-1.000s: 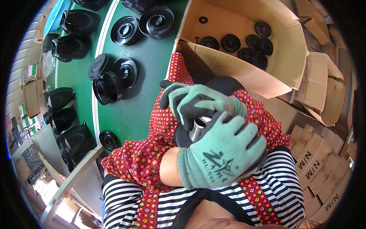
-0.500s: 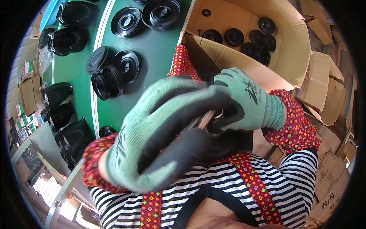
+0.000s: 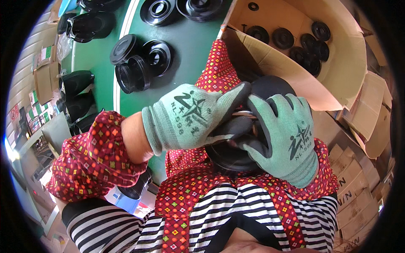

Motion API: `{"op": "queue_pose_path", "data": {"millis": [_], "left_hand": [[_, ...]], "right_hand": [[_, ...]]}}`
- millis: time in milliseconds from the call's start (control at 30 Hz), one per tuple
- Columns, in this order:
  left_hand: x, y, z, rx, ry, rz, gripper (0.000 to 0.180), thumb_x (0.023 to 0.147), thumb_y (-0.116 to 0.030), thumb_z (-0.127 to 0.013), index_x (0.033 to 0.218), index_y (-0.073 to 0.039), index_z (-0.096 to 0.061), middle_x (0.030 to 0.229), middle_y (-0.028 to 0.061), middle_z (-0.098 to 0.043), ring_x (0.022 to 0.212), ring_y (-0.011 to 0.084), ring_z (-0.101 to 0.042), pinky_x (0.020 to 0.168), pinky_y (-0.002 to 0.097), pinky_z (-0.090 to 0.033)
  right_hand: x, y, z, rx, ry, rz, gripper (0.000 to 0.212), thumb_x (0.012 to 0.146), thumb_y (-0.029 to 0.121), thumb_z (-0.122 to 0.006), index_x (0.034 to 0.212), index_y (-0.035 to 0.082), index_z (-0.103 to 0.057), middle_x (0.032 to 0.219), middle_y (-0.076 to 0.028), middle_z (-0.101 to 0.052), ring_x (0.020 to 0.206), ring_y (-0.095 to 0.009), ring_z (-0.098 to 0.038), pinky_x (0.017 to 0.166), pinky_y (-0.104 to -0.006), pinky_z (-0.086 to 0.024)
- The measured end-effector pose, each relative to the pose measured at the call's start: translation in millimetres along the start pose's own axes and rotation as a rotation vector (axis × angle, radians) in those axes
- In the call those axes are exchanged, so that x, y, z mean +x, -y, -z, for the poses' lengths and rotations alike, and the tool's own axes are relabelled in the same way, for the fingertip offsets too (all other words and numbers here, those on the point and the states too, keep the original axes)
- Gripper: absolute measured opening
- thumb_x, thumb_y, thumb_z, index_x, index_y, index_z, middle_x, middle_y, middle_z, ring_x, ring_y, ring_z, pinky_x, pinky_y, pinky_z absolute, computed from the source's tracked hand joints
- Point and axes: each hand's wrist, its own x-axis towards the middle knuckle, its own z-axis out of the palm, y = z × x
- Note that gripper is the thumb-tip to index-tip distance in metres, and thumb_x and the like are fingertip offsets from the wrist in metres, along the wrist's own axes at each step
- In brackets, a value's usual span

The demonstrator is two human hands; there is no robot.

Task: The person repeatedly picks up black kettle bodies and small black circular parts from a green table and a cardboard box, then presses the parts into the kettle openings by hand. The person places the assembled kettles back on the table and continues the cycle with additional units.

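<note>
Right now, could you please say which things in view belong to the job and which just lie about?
Probably the job:
round black part between left hand and right hand
black discs on green table

Apparently lying about:
clear plastic bag
lower-right cartons

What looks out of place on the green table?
A stack of black discs seems tipped onto its side on the green table; the round black part beside it lies flat. No spill or damage stands out.

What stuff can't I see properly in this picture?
All in the head view:
Black round part: partly hidden by the left hand and right hand.
Shiny metal piece: mostly covered by both hands.
Blue thing: cut off by the top edge.
Tiny dark piece inside the box: too small to name.
</note>
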Motion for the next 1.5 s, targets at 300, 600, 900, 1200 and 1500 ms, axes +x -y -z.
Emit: {"op": "queue_pose_path", "data": {"millis": [300,600,900,1200,1500], "left_hand": [[30.1,48.0,-12.4,0.025,-0.076,-0.305,0.054,0.092,-0.030,-0.077,0.137,-0.003,-0.064,0.100,0.0170,-0.076,0.085,0.0373,-0.075,0.074,0.0437,-0.061],[12.9,36.0,-19.0,-0.001,-0.381,-0.157,0.041,0.088,-0.019,-0.079,0.125,-0.005,-0.068,0.098,0.0204,-0.074,0.087,0.0417,-0.072,0.077,0.0454,-0.058],[-137.2,121.8,-155.6,0.093,-0.929,0.505,0.023,0.099,-0.020,-0.073,0.118,-0.008,-0.071,0.098,0.0157,-0.075,0.086,0.0372,-0.074,0.074,0.0417,-0.058],[-169.1,80.5,-192.5,0.050,-0.971,0.401,0.088,0.079,-0.029,-0.091,0.153,-0.006,-0.050,0.149,0.0249,-0.052,0.138,0.0459,-0.051,0.113,0.0513,-0.046],[-142.9,22.5,-158.4,-0.280,-0.927,-0.038,0.092,0.079,-0.028,-0.094,0.156,-0.009,-0.048,0.171,0.0277,-0.025,0.156,0.0454,-0.034,0.126,0.0521,-0.030]], "right_hand": [[-6.4,5.4,12.2,-0.146,0.047,-0.083,0.055,0.084,0.035,-0.078,0.130,0.008,-0.069,0.094,-0.011,-0.062,0.086,-0.029,-0.064,0.078,-0.0458,-0.048],[-21.9,-4.0,-1.7,-0.129,-0.340,0.148,0.062,0.084,0.025,-0.077,0.143,0.011,-0.065,0.135,-0.016,-0.063,0.127,-0.038,-0.057,0.117,-0.0614,-0.035],[-61.2,-16.5,-49.1,0.437,-0.239,0.267,0.070,0.069,0.035,-0.095,0.125,0.002,-0.070,0.129,-0.018,-0.068,0.124,-0.041,-0.062,0.112,-0.0533,-0.046],[-12.4,3.5,-24.8,0.620,-0.479,0.246,0.044,0.080,0.025,-0.089,0.109,-0.002,-0.070,0.114,-0.015,-0.071,0.110,-0.031,-0.068,0.111,-0.0501,-0.048],[74.1,8.5,-43.4,1.554,-0.330,-0.197,0.043,0.111,0.037,-0.056,0.129,0.001,-0.070,0.130,-0.012,-0.072,0.117,-0.022,-0.068,0.104,-0.0362,-0.053]]}}
